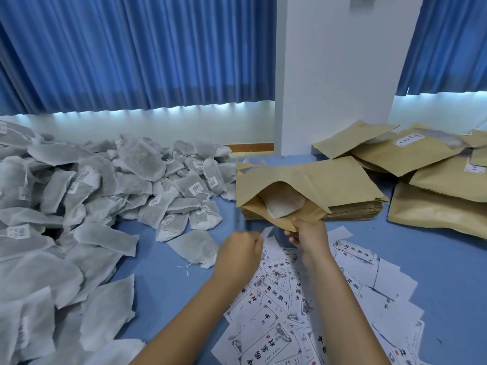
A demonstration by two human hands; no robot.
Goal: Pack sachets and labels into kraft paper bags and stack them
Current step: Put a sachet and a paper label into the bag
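Just beyond our right hand [307, 234], the bag [297, 191] lies mouth toward us, its lower lip pinched between our right fingers [295, 222]. One sachet [283, 204] sits inside, half showing at the mouth. Our left hand [243, 250] is curled shut on the edge of a label [266, 233], just left of the mouth and nearer to it than any other label. We judge the label goes in next, up and rightward. More labels [329, 299] lie under our wrists; loose sachets [105, 185] are heaped leftward, filled bags [434, 180] far right.
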